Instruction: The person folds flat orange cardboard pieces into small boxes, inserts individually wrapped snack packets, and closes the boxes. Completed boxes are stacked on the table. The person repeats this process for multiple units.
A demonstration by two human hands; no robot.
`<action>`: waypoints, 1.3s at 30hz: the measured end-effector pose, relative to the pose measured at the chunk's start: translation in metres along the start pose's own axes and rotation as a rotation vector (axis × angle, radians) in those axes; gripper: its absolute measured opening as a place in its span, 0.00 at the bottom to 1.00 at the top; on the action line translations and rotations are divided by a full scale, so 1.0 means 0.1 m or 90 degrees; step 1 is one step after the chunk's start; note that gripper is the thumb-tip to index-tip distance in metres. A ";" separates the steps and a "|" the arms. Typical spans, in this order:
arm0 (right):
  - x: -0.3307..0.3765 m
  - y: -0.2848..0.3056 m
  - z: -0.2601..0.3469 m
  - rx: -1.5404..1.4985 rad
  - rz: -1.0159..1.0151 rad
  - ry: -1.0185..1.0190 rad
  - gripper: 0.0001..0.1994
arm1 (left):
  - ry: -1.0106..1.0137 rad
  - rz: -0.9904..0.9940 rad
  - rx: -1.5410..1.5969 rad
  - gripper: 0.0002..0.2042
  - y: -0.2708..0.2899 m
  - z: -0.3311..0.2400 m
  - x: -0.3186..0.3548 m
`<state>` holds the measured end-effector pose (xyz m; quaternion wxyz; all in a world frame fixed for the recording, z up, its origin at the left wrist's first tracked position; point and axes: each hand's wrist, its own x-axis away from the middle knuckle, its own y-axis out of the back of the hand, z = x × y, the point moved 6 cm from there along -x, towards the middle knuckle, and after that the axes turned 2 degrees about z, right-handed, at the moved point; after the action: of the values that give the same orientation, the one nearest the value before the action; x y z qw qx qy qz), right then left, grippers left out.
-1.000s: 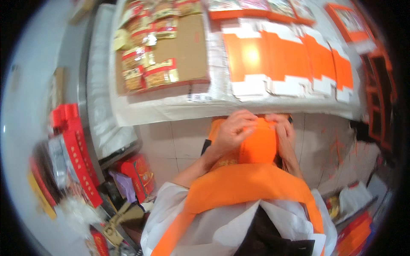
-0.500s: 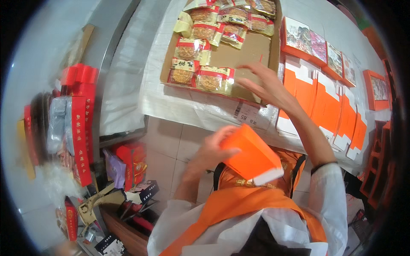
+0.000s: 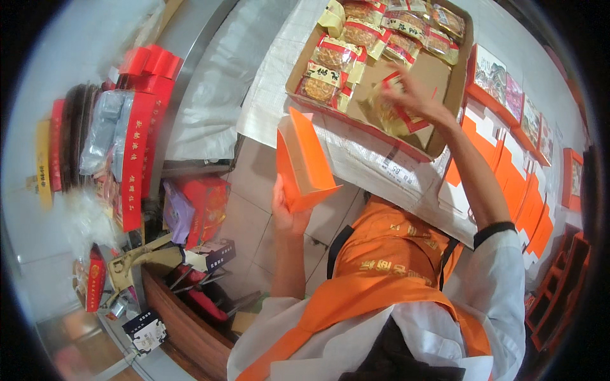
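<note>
Orange box (image 3: 304,162) gripped by left hand (image 3: 287,213); right hand (image 3: 412,96) fingers blurred, grip unclear.

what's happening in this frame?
A person in an orange apron stands at a table. The left hand holds an open orange carton box up by its lower end. The right hand reaches into a shallow cardboard tray and grips a clear snack packet; more packets lie along the tray's far side. Flat orange box blanks are stacked to the right.
</note>
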<state>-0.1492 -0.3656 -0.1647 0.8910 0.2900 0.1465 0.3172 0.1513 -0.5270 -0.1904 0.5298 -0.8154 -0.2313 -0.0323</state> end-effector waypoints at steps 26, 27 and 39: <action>2.38 0.79 0.50 -0.328 -0.202 -0.077 0.10 | -0.245 0.036 -0.474 0.28 -1.18 1.03 0.28; 2.41 0.86 0.56 -0.215 -0.214 -0.023 0.10 | -0.237 0.039 -0.468 0.28 -1.20 1.04 0.28; 2.93 0.82 0.36 -0.524 -0.366 -0.033 0.11 | -0.084 0.339 -0.604 0.31 -0.99 1.78 0.77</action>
<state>0.0491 -0.1382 -0.1093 0.9862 -0.1300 0.0607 0.0827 0.1448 -0.3109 -0.1613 0.0779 -0.9955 -0.0102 0.0535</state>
